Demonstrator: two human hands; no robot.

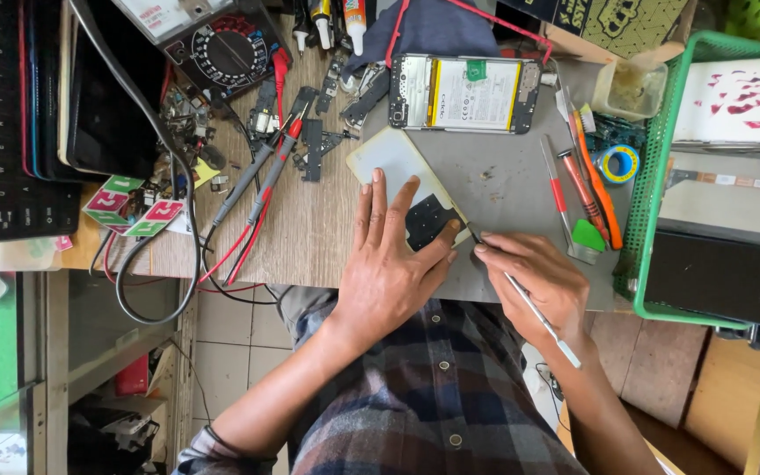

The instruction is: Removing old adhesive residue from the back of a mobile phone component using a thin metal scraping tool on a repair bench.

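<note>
**Two hands on a phone cover**

Two bare hands work at the near edge of a grey mat [503, 189] on a wooden bench [310, 229]. The left hand [389, 264] lies flat, fingers spread, pressing down a pale phone cover [393, 158] that sits tilted on the mat's left edge; a dark patch [424, 220] on the cover shows between the thumb and first finger. The right hand [538, 281] is pinched around a thin metal tool [529, 303], held like a pen, its fine tip touching the cover's near right edge just beside the left thumb.

Far of the hands, an opened phone [472, 92] lies face down with its battery showing. Right of the mat's middle lie a red-handled screwdriver [558, 189], an orange pry tool [595, 176], a green pick [588, 236] and a roll of blue tape [617, 163]. A green basket [653, 176] stands at the right, holding flat boxes. To the left, a multimeter [222, 44] sits at the far side, its red and black probes [266, 176] lying across the wood among small phone parts [314, 145]. A keyboard [2, 123] fills the far left edge. The person's checked shirt [433, 387] shows below the bench.
</note>
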